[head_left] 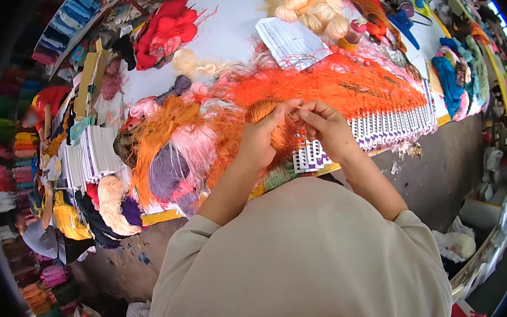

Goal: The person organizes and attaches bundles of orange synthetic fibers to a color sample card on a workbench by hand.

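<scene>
My left hand (256,145) is closed around a skein of rust-orange thread (283,137), its thumb and forefinger pointing up at the skein's top. Close beside it, my right hand (332,133) is closed in a pinch near the left fingertips. What sits between the right fingers is too fine to make out, perhaps a strand. Behind both hands spreads a wide mass of loose bright orange threads (313,85). These run to a row of white punched cards (397,128) along the table's front edge, partly hidden by my right hand.
Purple and pink yarn (173,165) lies left of my hands. Stacked cards (95,152) stand farther left. A printed sheet (291,41), cream skeins (313,9) and red yarn (167,31) rest on the white table (228,20). Two other people are at the far left.
</scene>
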`<control>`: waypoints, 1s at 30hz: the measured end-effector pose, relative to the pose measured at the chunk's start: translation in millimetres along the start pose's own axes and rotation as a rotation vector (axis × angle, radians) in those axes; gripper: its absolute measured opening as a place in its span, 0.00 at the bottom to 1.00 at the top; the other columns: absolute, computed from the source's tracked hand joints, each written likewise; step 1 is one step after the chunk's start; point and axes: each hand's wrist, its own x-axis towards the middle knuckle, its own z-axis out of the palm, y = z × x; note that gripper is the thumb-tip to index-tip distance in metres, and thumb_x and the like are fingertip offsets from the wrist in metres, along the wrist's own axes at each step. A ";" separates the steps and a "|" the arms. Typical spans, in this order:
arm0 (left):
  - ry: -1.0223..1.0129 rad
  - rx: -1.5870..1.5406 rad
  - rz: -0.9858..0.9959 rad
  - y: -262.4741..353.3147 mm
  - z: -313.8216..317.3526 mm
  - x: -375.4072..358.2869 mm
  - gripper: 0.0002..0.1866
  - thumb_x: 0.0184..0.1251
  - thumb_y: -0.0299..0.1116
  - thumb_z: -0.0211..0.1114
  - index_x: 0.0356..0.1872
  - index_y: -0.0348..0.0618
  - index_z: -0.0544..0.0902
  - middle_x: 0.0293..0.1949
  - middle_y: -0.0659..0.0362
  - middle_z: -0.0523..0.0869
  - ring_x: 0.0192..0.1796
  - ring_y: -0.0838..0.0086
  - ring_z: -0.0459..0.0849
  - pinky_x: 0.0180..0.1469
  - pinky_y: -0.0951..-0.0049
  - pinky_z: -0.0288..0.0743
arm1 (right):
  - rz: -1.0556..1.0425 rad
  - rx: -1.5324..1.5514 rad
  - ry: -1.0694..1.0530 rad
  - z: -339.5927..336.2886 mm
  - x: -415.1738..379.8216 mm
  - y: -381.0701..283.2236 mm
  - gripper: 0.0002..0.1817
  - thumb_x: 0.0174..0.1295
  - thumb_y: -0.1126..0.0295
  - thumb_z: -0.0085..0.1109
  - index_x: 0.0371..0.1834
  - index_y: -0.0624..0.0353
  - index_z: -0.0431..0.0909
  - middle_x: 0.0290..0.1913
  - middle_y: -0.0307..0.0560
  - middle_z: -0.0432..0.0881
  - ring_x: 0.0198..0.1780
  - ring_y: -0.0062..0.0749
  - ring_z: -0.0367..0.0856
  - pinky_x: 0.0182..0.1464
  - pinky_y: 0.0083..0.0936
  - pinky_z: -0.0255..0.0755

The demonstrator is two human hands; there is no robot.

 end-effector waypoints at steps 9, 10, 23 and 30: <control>-0.010 0.037 0.035 -11.2 16.0 13.1 0.20 0.76 0.36 0.51 0.59 0.30 0.76 0.61 0.52 0.78 0.63 0.69 0.74 0.66 0.68 0.66 | -0.007 -0.194 -0.038 -19.6 3.6 -5.1 0.05 0.67 0.68 0.59 0.39 0.56 0.78 0.29 0.30 0.76 0.25 0.10 0.66 0.26 0.12 0.59; -0.007 0.037 0.035 -12.0 18.8 15.0 0.20 0.76 0.36 0.51 0.59 0.30 0.76 0.61 0.52 0.78 0.63 0.69 0.74 0.66 0.68 0.66 | -0.010 -0.247 -0.055 -22.5 4.1 -6.7 0.06 0.67 0.66 0.60 0.40 0.54 0.78 0.30 0.28 0.76 0.26 0.09 0.67 0.26 0.10 0.61; 0.049 -0.034 -0.013 -32.1 41.0 38.2 0.18 0.75 0.33 0.55 0.57 0.30 0.77 0.57 0.53 0.80 0.59 0.70 0.78 0.62 0.68 0.72 | 0.080 -0.066 -0.036 -55.6 8.8 -25.1 0.05 0.70 0.68 0.53 0.37 0.56 0.74 0.27 0.31 0.73 0.26 0.13 0.67 0.27 0.14 0.62; 0.222 0.015 -0.023 -45.7 40.5 46.0 0.14 0.70 0.30 0.62 0.52 0.33 0.81 0.53 0.55 0.83 0.53 0.71 0.81 0.57 0.69 0.75 | 0.147 0.097 -0.086 -70.7 13.5 -23.8 0.04 0.69 0.67 0.53 0.37 0.53 0.73 0.27 0.32 0.73 0.23 0.13 0.63 0.27 0.15 0.63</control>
